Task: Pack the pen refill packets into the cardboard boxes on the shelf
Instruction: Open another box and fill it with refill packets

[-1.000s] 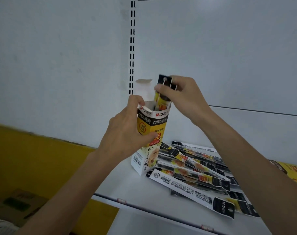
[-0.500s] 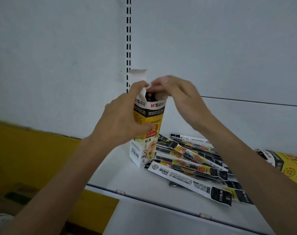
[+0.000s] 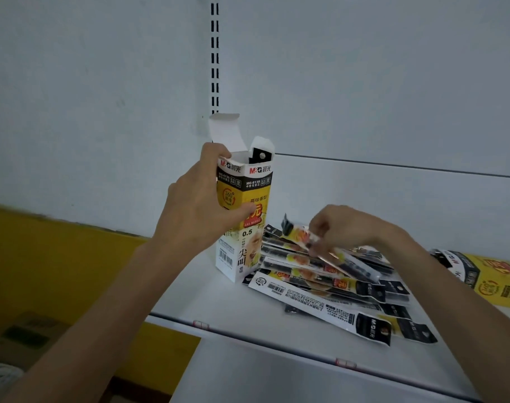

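Head view, nearest first: the white shelf [image 3: 248,309] carries a loose heap of pen refill packets [image 3: 329,289], flat strips fanned out with their long axes running roughly left to right and slanting toward the camera at the right end. The frontmost packet [image 3: 320,311] lies white side up, its barcode end to the left and its black hang tab to the right. Over the heap the right hand [image 3: 344,228] has its fingers [image 3: 315,242] closed on one packet [image 3: 332,251], tilted with the black tab end raised to the left and slightly blurred. Left of the heap, touching it, a yellow-and-white cardboard box [image 3: 242,225] stands upright, top flap open. The left hand [image 3: 198,210] is wrapped round its upper half, thumb across the front. A black packet tab [image 3: 261,155] pokes out of the opening. At the far right a second box [image 3: 492,276] lies on its side. Behind stand the white back panel and its slotted upright [image 3: 215,53].
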Demonstrator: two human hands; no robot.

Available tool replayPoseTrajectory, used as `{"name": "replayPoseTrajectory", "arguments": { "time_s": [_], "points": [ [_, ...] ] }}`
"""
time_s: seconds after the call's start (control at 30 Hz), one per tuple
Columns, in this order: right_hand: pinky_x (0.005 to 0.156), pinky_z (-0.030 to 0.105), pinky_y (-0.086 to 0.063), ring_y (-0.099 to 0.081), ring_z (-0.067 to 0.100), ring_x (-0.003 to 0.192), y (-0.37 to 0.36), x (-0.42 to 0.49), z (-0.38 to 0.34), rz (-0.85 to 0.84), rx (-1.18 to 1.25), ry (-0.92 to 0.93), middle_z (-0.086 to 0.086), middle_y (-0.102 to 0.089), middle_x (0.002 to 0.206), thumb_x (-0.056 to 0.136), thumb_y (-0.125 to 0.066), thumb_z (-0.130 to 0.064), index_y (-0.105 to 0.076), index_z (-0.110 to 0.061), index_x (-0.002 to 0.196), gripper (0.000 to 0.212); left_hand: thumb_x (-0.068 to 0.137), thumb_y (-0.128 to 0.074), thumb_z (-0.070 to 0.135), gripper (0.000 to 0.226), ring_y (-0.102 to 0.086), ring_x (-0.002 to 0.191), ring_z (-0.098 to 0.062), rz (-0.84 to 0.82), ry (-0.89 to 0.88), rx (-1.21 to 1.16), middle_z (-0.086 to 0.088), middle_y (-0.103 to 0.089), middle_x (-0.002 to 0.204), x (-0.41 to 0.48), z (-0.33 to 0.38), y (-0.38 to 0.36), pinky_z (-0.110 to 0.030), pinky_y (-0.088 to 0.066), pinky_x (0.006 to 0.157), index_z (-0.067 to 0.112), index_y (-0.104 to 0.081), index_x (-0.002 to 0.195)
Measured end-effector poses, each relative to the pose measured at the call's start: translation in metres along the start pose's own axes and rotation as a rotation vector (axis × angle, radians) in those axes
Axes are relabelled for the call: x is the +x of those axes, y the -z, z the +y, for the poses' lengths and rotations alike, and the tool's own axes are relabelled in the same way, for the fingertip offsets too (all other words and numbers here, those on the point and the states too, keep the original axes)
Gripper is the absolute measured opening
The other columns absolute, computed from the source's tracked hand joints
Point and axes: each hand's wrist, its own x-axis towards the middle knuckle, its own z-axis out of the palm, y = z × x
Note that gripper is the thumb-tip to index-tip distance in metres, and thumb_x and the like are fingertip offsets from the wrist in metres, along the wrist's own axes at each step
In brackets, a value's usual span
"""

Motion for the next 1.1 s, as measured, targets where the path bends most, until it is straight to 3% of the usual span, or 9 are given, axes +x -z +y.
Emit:
{"name": "replayPoseTrajectory", "arguments": {
  "time_s": [0.1, 0.23, 0.33, 0.43, 0.5, 0.6, 0.8, 0.97, 1.1],
  "points": [
    [0.054, 0.022, -0.031, -0.046, 0.012, 0.06, 0.012, 0.004, 0.009, 0.178, 0.013, -0.01, 0.0, -0.052, 0.067, 0.08, -0.065, -0.021, -0.049, -0.014, 0.068, 0.021, 0.068, -0.076, 0.036, 0.065, -0.053, 0.081, -0.008, 0.011, 0.002, 0.001, 0.02, -0.043, 0.1, -0.001, -0.001, -0.001, -0.031, -0.047, 0.076, 0.037, -0.022, 0.105],
    [0.062, 0.024, -0.04, -0.052, 0.016, 0.08, 0.0, 0.01, 0.023, -0.037, -0.235, -0.154, 0.0, -0.057, 0.089, 0.08, -0.069, -0.02, -0.057, -0.016, 0.09, 0.016, 0.068, -0.076, 0.036, 0.065, -0.052, 0.082, -0.008, 0.02, 0.011, 0.008, 0.018, -0.043, 0.101, -0.001, -0.002, -0.002, -0.032, -0.047, 0.077, 0.036, -0.022, 0.105],
    [0.07, 0.026, -0.041, -0.052, 0.019, 0.089, -0.006, 0.013, 0.031, -0.006, -0.176, -0.14, 0.0, -0.054, 0.095, 0.075, -0.075, -0.02, -0.054, -0.019, 0.094, 0.028, 0.066, -0.077, 0.036, 0.065, -0.052, 0.083, -0.01, 0.004, 0.007, 0.015, 0.016, -0.045, 0.099, 0.003, -0.002, 0.001, -0.029, -0.046, 0.073, 0.032, -0.023, 0.103],
    [0.066, 0.026, -0.04, -0.052, 0.018, 0.079, -0.006, 0.015, 0.032, 0.035, -0.175, -0.113, 0.007, -0.06, 0.09, 0.078, -0.069, -0.017, -0.06, -0.009, 0.093, 0.019, 0.067, -0.076, 0.04, 0.063, -0.052, 0.088, -0.011, -0.035, 0.011, 0.022, 0.012, -0.048, 0.102, 0.006, -0.006, 0.001, -0.035, -0.049, 0.077, 0.03, -0.026, 0.104],
    [0.056, 0.026, -0.032, -0.044, 0.017, 0.061, -0.005, 0.014, 0.03, 0.081, -0.164, -0.088, 0.009, -0.053, 0.068, 0.082, -0.06, -0.015, -0.053, -0.005, 0.071, 0.017, 0.07, -0.07, 0.046, 0.058, -0.048, 0.093, -0.01, 0.002, -0.003, 0.037, 0.007, -0.049, 0.112, 0.006, -0.01, 0.0, -0.038, -0.049, 0.08, 0.026, -0.033, 0.108],
    [0.052, 0.028, -0.026, -0.04, 0.017, 0.057, 0.008, 0.01, 0.019, 0.205, -0.063, 0.008, 0.001, -0.043, 0.061, 0.088, -0.049, -0.013, -0.042, -0.009, 0.068, 0.022, 0.076, -0.063, 0.046, 0.049, -0.042, 0.09, -0.006, 0.104, -0.071, 0.064, 0.0, -0.042, 0.116, 0.01, -0.011, 0.004, -0.036, -0.049, 0.077, 0.016, -0.043, 0.108],
    [0.06, 0.024, -0.054, -0.063, 0.009, 0.068, 0.035, -0.004, -0.029, 0.387, 0.527, 0.191, 0.002, -0.064, 0.09, 0.096, -0.038, -0.013, -0.053, -0.018, 0.111, 0.022, 0.073, -0.064, 0.038, 0.034, -0.055, 0.09, -0.011, -0.003, -0.067, -0.036, 0.003, -0.048, 0.104, 0.02, 0.002, 0.013, -0.029, -0.053, 0.07, 0.035, -0.043, 0.1],
    [0.057, 0.017, -0.048, -0.054, 0.002, 0.057, 0.054, -0.011, -0.059, 0.503, 0.64, 0.314, -0.004, -0.063, 0.077, 0.095, -0.047, -0.018, -0.059, -0.019, 0.096, 0.012, 0.071, -0.059, 0.039, 0.045, -0.051, 0.09, -0.014, -0.092, -0.044, 0.005, 0.001, -0.046, 0.095, 0.024, 0.005, 0.021, -0.031, -0.052, 0.075, 0.045, -0.048, 0.114],
    [0.079, 0.028, -0.051, -0.062, 0.007, 0.079, 0.071, -0.014, -0.077, 0.654, 0.843, 0.388, -0.003, -0.067, 0.087, 0.097, -0.042, -0.024, -0.064, -0.017, 0.083, 0.027, 0.073, -0.051, 0.04, 0.043, -0.048, 0.092, -0.013, -0.12, -0.024, 0.013, 0.001, -0.041, 0.101, 0.023, 0.003, 0.021, -0.025, -0.05, 0.074, 0.047, -0.05, 0.115]
  ]
}}
